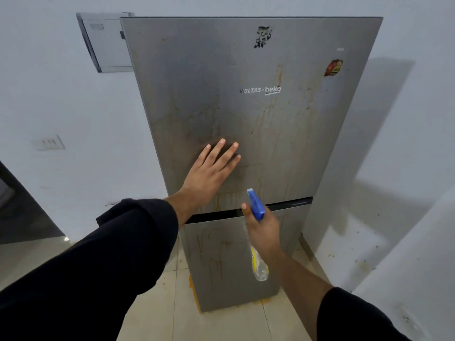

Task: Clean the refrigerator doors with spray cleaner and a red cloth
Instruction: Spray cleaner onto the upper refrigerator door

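The left grip point(209, 173) lies flat, fingers straight, on the stained upper door point(246, 119). The right grip point(264, 232) clamps the neck of the spray bottle point(256, 205) near the door gap. It looks like light, slick plastic, best held there.

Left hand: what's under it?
The left hand lies flat on the upper door; only stained metal shows around its fingers. Whatever is beneath the palm is covered.

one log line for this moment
left hand flat on upper door | right hand grips spray bottle | lower door orange-streaked | red cloth not seen
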